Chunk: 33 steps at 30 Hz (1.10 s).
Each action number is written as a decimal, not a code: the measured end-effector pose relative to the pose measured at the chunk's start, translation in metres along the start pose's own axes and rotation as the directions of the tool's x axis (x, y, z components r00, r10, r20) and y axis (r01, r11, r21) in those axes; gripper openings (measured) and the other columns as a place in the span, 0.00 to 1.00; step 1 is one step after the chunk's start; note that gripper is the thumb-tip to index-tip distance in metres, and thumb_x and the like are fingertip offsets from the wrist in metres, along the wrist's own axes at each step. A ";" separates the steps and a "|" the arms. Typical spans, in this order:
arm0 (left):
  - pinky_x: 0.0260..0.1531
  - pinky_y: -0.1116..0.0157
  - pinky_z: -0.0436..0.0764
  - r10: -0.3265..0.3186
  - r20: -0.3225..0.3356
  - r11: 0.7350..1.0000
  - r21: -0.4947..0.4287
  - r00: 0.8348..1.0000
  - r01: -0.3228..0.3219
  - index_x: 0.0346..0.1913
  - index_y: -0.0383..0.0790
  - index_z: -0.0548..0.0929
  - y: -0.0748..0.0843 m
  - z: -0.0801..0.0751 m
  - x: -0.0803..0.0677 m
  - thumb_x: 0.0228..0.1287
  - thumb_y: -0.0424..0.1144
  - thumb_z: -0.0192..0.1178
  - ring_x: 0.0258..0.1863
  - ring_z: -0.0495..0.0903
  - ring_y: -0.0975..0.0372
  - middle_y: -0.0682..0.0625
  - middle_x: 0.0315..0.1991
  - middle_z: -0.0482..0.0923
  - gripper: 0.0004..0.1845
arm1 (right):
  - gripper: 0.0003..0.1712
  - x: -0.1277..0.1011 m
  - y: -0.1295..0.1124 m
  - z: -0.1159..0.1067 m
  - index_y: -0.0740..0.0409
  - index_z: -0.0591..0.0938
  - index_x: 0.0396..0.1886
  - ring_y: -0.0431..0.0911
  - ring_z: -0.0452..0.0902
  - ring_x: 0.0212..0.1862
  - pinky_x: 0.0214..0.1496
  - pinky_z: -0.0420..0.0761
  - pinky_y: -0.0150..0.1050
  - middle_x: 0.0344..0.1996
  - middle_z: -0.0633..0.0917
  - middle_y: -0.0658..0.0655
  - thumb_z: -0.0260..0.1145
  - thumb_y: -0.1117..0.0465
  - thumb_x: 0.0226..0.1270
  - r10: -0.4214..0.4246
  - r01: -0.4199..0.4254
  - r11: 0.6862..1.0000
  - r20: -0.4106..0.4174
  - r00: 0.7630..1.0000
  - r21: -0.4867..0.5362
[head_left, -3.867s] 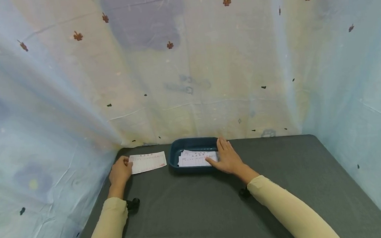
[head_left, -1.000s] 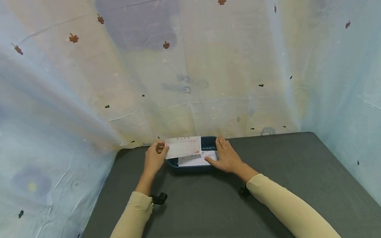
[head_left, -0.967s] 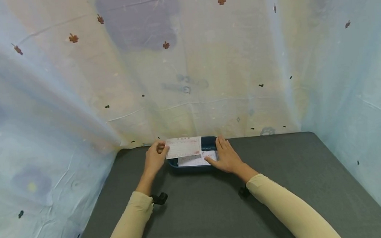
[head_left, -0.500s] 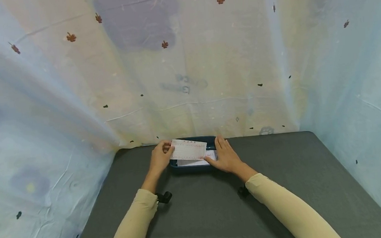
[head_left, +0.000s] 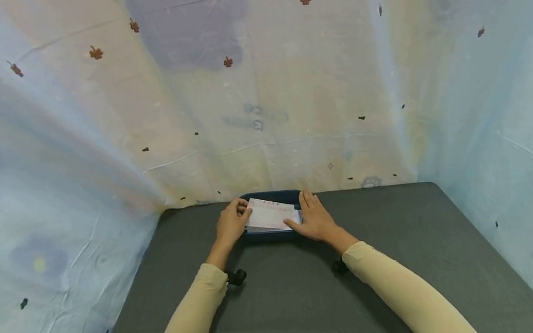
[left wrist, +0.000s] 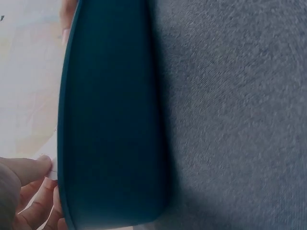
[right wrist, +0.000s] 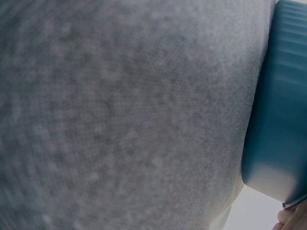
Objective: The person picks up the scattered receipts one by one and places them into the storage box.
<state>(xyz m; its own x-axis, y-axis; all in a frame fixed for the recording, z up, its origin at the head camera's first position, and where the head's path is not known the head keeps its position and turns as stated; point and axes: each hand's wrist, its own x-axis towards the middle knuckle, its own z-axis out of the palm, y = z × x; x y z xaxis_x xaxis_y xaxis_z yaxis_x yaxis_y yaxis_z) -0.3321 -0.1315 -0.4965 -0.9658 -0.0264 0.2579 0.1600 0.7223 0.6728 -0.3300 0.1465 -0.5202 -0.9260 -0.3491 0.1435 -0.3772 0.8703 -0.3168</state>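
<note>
A dark blue plastic tray (head_left: 269, 195) sits at the table's far edge, with printed white slips inside it. My left hand (head_left: 231, 223), at its left end, pinches a white slip with red print (head_left: 269, 214) between thumb and fingers. Slightly tilted, this slip lies over the other slips (head_left: 263, 228). In the left wrist view, the slip's corner (left wrist: 53, 168) shows at the thumb tip, beside the tray's long wall (left wrist: 110, 115). Fingers straight, my right hand (head_left: 318, 220) rests on the tray's right end, its thumb over the near rim.
The dark grey table (head_left: 288, 302) stretches towards me and out to the right. A pale patterned curtain (head_left: 260, 93) hangs behind the table and along both sides. A small black device (head_left: 236, 277) is worn at my left wrist, another (head_left: 339, 267) at my right.
My left hand has carried the slip from the table left of the tray, rightwards over it, then lowered it onto the other slips. My right hand has kept its place.
</note>
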 end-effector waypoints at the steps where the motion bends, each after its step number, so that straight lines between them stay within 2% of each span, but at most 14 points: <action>1: 0.38 0.53 0.82 0.002 0.004 1.000 0.007 1.000 -0.002 0.54 0.46 0.85 0.001 0.000 -0.001 0.77 0.46 0.67 0.41 0.85 0.56 0.51 0.46 0.91 0.10 | 0.64 0.000 0.000 0.000 0.74 0.48 0.85 0.62 0.40 0.88 0.88 0.45 0.57 0.86 0.47 0.71 0.56 0.27 0.77 -0.001 0.001 1.000 -0.003 1.000 0.004; 9: 0.36 0.56 0.79 0.026 0.008 0.999 0.046 1.000 -0.026 0.52 0.47 0.86 0.004 0.005 -0.004 0.75 0.45 0.70 0.37 0.83 0.58 0.52 0.44 0.91 0.10 | 0.64 0.000 -0.001 0.001 0.74 0.48 0.85 0.62 0.40 0.88 0.88 0.45 0.57 0.86 0.47 0.71 0.56 0.27 0.76 0.001 -0.001 1.000 -0.003 1.000 0.004; 13: 0.34 0.57 0.79 0.059 0.010 0.995 0.081 0.998 -0.060 0.53 0.47 0.86 0.003 0.007 -0.004 0.75 0.45 0.70 0.35 0.83 0.59 0.53 0.43 0.91 0.10 | 0.64 0.001 -0.002 0.001 0.73 0.47 0.86 0.61 0.40 0.88 0.88 0.44 0.56 0.87 0.46 0.71 0.55 0.26 0.77 0.003 -0.003 1.000 0.001 1.000 0.010; 22: 0.43 0.51 0.82 0.134 -0.019 0.975 0.180 0.991 -0.129 0.51 0.46 0.87 0.001 0.005 -0.007 0.73 0.43 0.73 0.37 0.84 0.55 0.51 0.41 0.91 0.10 | 0.64 0.002 -0.001 0.003 0.74 0.48 0.85 0.63 0.41 0.87 0.88 0.46 0.58 0.86 0.47 0.72 0.56 0.27 0.77 -0.008 0.008 1.000 -0.001 1.000 0.007; 28: 0.48 0.49 0.81 0.128 -0.025 0.974 0.189 0.991 -0.121 0.51 0.45 0.89 -0.003 0.003 -0.006 0.72 0.41 0.73 0.40 0.83 0.53 0.51 0.42 0.89 0.10 | 0.64 0.001 0.001 0.003 0.73 0.48 0.86 0.62 0.39 0.88 0.88 0.44 0.57 0.86 0.46 0.72 0.56 0.26 0.77 0.000 0.000 1.000 0.007 1.000 0.001; 33: 0.46 0.49 0.81 0.119 -0.015 0.972 0.205 0.993 -0.114 0.52 0.46 0.89 -0.006 0.001 -0.007 0.75 0.44 0.71 0.40 0.82 0.54 0.52 0.43 0.89 0.10 | 0.64 0.000 0.001 0.001 0.74 0.48 0.85 0.63 0.41 0.87 0.88 0.44 0.58 0.86 0.47 0.72 0.57 0.27 0.77 -0.003 0.002 1.000 0.016 1.000 0.012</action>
<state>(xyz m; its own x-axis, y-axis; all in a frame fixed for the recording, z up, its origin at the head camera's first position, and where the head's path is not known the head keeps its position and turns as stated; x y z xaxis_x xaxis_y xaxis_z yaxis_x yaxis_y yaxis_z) -0.3260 -0.1351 -0.5030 -0.9368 0.0497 0.3464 0.2235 0.8469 0.4826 -0.3306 0.1470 -0.5218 -0.9252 -0.3568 0.1294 -0.3795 0.8651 -0.3280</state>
